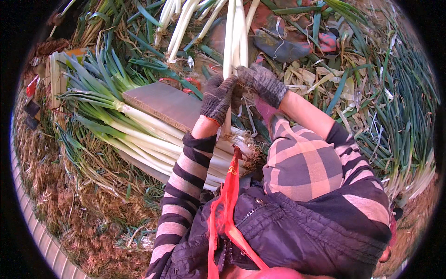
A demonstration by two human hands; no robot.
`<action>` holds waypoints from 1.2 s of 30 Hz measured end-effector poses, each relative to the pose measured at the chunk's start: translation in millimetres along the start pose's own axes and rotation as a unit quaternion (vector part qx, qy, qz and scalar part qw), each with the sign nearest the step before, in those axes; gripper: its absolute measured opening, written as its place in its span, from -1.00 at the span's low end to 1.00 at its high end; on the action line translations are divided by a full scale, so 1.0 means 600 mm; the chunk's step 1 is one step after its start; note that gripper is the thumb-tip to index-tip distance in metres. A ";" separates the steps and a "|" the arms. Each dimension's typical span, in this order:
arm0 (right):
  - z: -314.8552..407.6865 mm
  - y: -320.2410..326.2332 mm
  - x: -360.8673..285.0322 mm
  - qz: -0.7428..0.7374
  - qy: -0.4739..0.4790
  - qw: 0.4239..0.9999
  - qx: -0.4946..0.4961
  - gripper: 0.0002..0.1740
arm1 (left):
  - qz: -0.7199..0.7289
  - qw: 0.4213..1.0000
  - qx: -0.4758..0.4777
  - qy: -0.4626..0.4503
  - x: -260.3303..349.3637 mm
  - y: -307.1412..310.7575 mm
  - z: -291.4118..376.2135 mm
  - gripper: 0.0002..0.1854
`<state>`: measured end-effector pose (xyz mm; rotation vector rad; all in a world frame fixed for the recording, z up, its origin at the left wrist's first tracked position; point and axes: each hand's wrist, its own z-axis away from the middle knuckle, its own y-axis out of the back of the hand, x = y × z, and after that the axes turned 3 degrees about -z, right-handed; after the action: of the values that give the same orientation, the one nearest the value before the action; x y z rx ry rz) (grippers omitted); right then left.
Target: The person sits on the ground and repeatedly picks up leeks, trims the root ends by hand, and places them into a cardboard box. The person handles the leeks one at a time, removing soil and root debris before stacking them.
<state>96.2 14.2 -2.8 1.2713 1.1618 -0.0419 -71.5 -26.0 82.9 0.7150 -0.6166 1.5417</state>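
Note:
My gloved left hand (217, 97) is closed around long white green-onion stalks (235, 38), which stretch away from me to the top of the picture. One stalk runs down past this hand to its roots. My right hand (263, 83), also in a grey knit glove, has its fingers closed at the lower end of the same stalks, close to the left thumb. Under my left forearm lies a pile of cleaned green onions (150, 139), roots to the right and leaves to the left. A flat board (163, 101) rests against the pile's far side.
A red ribbon (230, 195) hangs before my dark vest. My knee in checked cloth (303, 160) is bent at right. Loose stalks (183, 31) lie ahead, beside dark crumpled cloth (289, 42). Unpeeled green onions (400, 115) line the right; dry leaf litter (104, 216) covers the left ground.

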 end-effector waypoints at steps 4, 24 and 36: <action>-0.007 -0.008 0.010 -0.246 0.010 0.969 -0.011 -0.29 | -0.066 0.988 -0.007 -0.137 -0.014 -0.009 -0.015 -0.76; -0.032 0.001 -0.025 -0.804 -0.337 0.477 -0.111 -0.55 | -0.203 0.970 0.000 -0.134 0.026 0.001 -0.184 -0.69; -0.024 0.022 -0.041 -0.857 -0.310 0.398 -0.105 -0.33 | -0.569 0.723 0.272 -0.281 0.106 0.233 -0.268 -0.31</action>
<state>83.0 16.4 25.4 -0.7136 1.1908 -1.6878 -226.7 123.0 27.2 1.6553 -0.0187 0.2677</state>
